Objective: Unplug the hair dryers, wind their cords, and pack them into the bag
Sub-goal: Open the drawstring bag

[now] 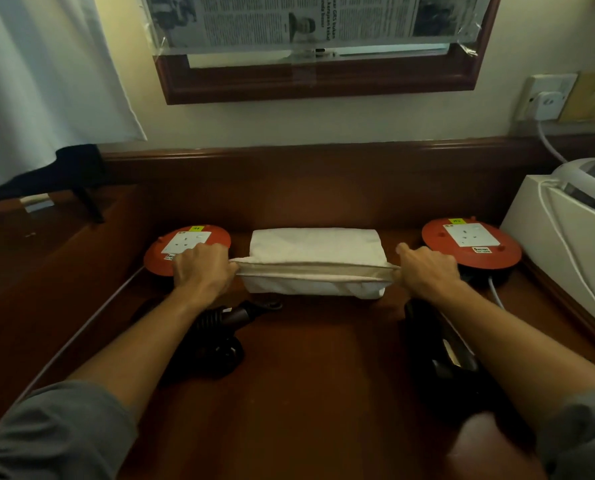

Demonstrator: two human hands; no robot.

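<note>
A soft white cloth bag (315, 261), flat and oblong, lies at the desk's 12 o'clock, its hemmed mouth pulled taut. The left hand (200, 268) grips the mouth's 9 o'clock end with curled fingers, and the right hand (427, 268) grips its 3 o'clock end. Two black ribbed plastic hair dryers (220, 336) (443, 348) lie under the forearms. Round red plastic socket reels (188, 247) (471, 245) flank the bag on the glossy brown wooden desk (324, 375).
</note>
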